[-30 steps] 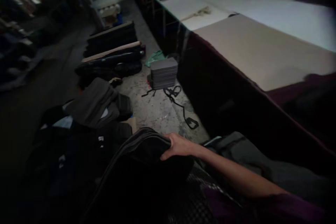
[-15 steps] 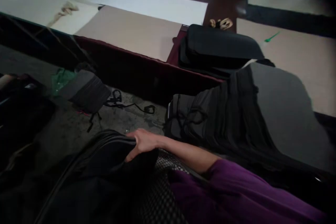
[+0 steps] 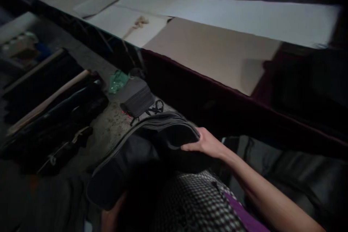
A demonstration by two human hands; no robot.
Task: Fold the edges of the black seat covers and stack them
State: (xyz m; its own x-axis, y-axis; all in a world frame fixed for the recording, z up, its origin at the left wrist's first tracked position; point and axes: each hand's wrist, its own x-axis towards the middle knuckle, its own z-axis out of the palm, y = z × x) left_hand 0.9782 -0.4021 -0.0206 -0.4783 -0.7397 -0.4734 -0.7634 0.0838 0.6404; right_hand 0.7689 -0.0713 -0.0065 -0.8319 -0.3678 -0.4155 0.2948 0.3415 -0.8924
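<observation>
A floppy stack of black rounded-corner sheets (image 3: pixel 136 145) hangs curved in front of my body, its far edge showing several thin layers. My right hand (image 3: pixel 203 143) is closed over the stack's right end, the thumb lying on the near face and the fingers behind. At the lower left end, my left hand (image 3: pixel 114 206) grips the same stack from below. Only part of that hand shows in the dark, and most of its fingers are hidden. What the sheets are made of, I cannot tell.
A long table (image 3: pixel 206 76) runs across the back, carrying a beige board (image 3: pixel 214 47), a white sheet (image 3: pixel 250 16) and a tan tie (image 3: pixel 141 21). On the floor are a tied grey stack (image 3: pixel 137 96), a green plastic bag (image 3: pixel 118 81) and dark fabric rolls (image 3: pixel 54 105).
My view has swung left, bringing the floor rolls into sight. The black stack has come up into fuller view, and my left hand now shows at its lower end.
</observation>
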